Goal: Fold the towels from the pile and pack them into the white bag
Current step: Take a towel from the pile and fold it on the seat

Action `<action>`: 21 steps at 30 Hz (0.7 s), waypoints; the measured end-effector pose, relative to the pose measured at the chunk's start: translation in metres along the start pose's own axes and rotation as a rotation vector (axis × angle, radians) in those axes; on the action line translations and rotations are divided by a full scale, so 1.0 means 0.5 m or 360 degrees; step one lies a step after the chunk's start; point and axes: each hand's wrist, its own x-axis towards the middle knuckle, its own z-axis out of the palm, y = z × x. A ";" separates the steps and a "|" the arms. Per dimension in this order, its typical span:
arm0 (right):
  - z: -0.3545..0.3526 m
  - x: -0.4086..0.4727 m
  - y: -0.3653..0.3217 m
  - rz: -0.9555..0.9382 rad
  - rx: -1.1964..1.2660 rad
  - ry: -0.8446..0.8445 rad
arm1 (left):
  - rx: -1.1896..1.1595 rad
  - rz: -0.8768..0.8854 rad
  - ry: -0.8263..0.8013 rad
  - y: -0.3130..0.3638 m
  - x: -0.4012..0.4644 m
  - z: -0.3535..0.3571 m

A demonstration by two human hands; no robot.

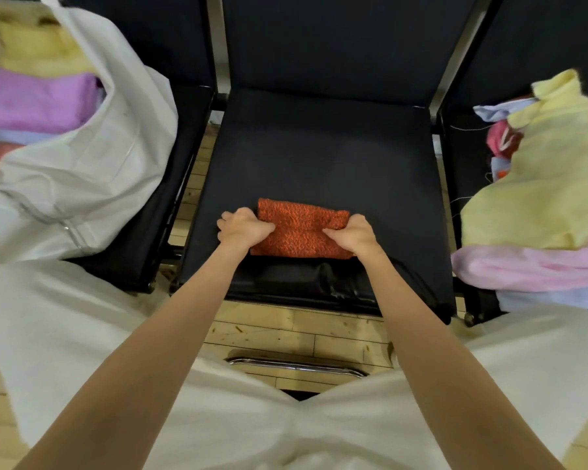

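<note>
Two hands: both sit on one folded orange towel (301, 228) at the front of the middle chair seat (319, 154), just past the centre of the view toward 6 o'clock.
Left hand (243, 227): fingers curled round the towel's 9 o'clock end, thumb lying over the top layer; it grips the cloth.
Right hand (352, 234): fingers curled round the 3 o'clock end, thumb pointing inward across the top; it grips the cloth too.
Orange towel: a small flat rectangle, long side running 9 to 3 o'clock, with a fold line across it between the two thumbs. It lies on the dark seat near the front edge, touching both hands.
White bag (92, 157): stands open on the neighbouring chair at 10 o'clock, well apart from the hands. Its near wall sags outward.
Bag contents: a folded purple towel (38, 103) with a yellow towel (38, 50) beyond it; a pale blue edge shows under the purple one.
Pile (540, 198): heaped on the chair at 3 o'clock, unfolded. A yellow towel lies on top, a pink towel (530, 269) under it toward 4 o'clock, and bits of light blue and red cloth show at 2 o'clock.
Chairs: three dark seats in a row with metal frame bars between the backrests.
Floor (286, 337): light wooden boards at 6 o'clock, with a chrome bar (296, 366) lying across them.
Person: bare forearms reach from 6 o'clock; white clothing (65, 334) covers the lap.
</note>
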 end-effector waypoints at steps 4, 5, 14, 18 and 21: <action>-0.013 -0.013 0.005 0.0125 -0.0017 -0.0124 | -0.0421 -0.0077 -0.0011 -0.009 -0.006 -0.005; -0.015 -0.017 0.004 0.0152 -0.0030 -0.0149 | -0.0627 -0.0066 -0.0010 -0.016 -0.010 -0.008; -0.049 -0.094 -0.134 -0.0330 -0.0520 -0.0459 | -0.0928 0.0587 -0.0122 -0.041 -0.101 -0.167; -0.026 -0.137 -0.236 -0.0804 -0.0211 -0.0834 | -0.0848 0.0866 -0.0177 -0.064 -0.134 -0.263; 0.006 -0.152 -0.312 -0.0928 -0.0084 -0.0935 | -0.0914 0.0930 -0.0091 -0.095 -0.135 -0.337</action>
